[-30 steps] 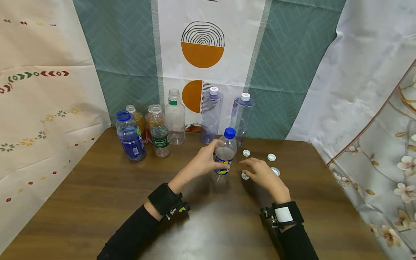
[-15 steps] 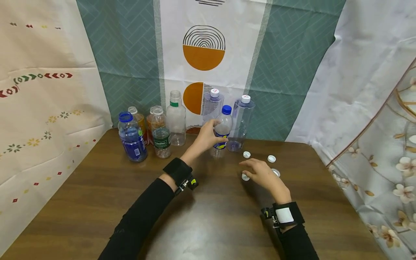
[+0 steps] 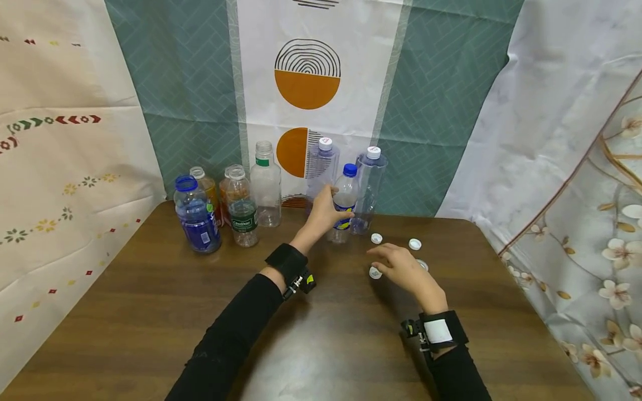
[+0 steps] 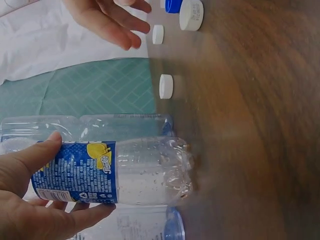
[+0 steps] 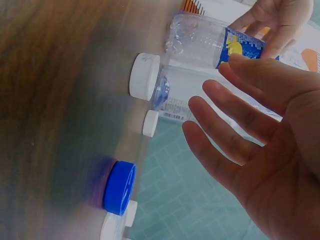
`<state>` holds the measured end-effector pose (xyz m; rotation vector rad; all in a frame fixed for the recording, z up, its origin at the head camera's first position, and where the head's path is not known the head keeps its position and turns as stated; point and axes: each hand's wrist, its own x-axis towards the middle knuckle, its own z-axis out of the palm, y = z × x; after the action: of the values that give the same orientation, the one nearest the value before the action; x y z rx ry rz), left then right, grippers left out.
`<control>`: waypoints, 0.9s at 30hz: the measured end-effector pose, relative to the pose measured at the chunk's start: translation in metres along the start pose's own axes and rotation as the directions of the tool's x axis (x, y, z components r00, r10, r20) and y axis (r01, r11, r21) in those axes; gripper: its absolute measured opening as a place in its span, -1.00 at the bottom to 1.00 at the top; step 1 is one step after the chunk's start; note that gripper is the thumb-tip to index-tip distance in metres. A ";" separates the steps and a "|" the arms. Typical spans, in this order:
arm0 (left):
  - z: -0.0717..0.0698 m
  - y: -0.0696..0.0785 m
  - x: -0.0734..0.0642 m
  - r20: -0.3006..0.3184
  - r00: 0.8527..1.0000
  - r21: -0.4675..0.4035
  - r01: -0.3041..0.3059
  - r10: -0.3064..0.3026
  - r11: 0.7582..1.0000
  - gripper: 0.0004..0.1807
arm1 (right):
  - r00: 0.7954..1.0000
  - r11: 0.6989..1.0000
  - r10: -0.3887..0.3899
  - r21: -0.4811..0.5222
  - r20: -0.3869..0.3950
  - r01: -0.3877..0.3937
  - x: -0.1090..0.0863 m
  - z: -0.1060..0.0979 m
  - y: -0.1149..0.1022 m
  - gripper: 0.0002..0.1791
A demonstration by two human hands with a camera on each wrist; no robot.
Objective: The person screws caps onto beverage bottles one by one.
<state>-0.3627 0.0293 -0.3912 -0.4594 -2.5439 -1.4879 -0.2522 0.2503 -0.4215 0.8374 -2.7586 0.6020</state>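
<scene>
My left hand (image 3: 322, 216) grips a clear plastic bottle (image 3: 346, 192) round its blue lemon-patterned label, thumb on one side and fingers on the other. A blue cap (image 3: 350, 170) tops this bottle. It is upright in the head view, its ribbed base (image 4: 175, 170) close to the tabletop, in front of two tall clear bottles with white caps. My right hand (image 3: 403, 270) holds nothing and hovers, fingers slightly bent, over several loose caps. Among those are a white cap (image 5: 145, 76) and a blue cap (image 5: 120, 187), both plain in the right wrist view.
Two tall white-capped bottles (image 3: 322, 159) stand by the back curtain. Leftward is a group of uncapped bottles: a blue-labelled one (image 3: 198, 217), a green-labelled one (image 3: 243, 214), a tall clear one (image 3: 266, 192) and orange-tinted ones behind. Patterned cloths border the wooden table (image 3: 125, 323).
My left hand has carried the blue-capped bottle away from me, towards the back row of bottles; over the last half second it has barely moved. The right hand has stayed in place.
</scene>
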 end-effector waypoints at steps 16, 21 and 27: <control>0.001 -0.014 -0.020 0.041 0.997 0.053 0.071 -0.073 0.996 0.15 | 1.000 0.999 -0.005 0.036 0.004 0.005 -0.002 -0.002 -0.002 -0.67; -0.015 -0.018 -0.049 0.080 0.997 0.054 0.019 -0.023 0.998 0.07 | 0.998 0.998 0.050 0.040 0.035 -0.051 -0.007 -0.010 0.005 -0.60; -0.059 -0.009 -0.090 0.070 0.991 0.011 -0.112 0.111 0.994 -0.16 | 0.996 0.996 0.085 -0.003 0.020 -0.085 -0.015 -0.025 0.019 -0.55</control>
<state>-0.2819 -0.0424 -0.3954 -0.6502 -2.5332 -1.4367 -0.2495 0.2827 -0.4100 0.7325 -2.8249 0.6087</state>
